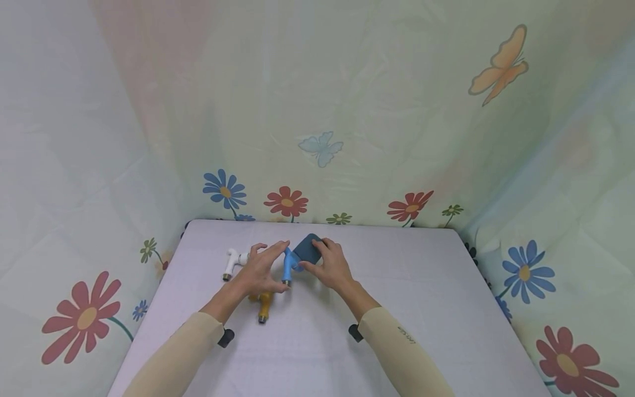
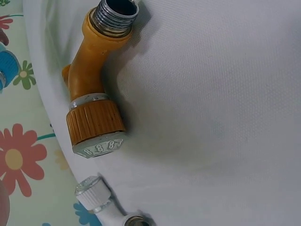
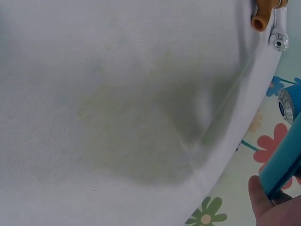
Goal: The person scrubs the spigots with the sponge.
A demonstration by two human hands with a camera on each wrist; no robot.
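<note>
My left hand (image 1: 260, 271) pinches a blue plastic tap (image 1: 287, 267) between thumb and fingers, its threaded end pointing down. In my right hand (image 1: 335, 268) is a flat dark teal rectangular pad (image 1: 307, 248) with rounded corners; it sits against or very near the tap's right side. The right wrist view shows the pad's long edge (image 3: 284, 157) close by the tap's ribbed knob (image 3: 290, 102); whether they touch I cannot tell. Only a bit of the blue tap (image 2: 8, 68) enters the left wrist view. What the pad is made of does not show clearly.
An orange-brown tap (image 1: 265, 306) with a metal thread lies on the white-covered table (image 1: 397, 309) below my left wrist. Beyond that hand, to the left, lies a white tap (image 1: 231, 264). A flowered curtain (image 1: 377, 138) surrounds the back and sides.
</note>
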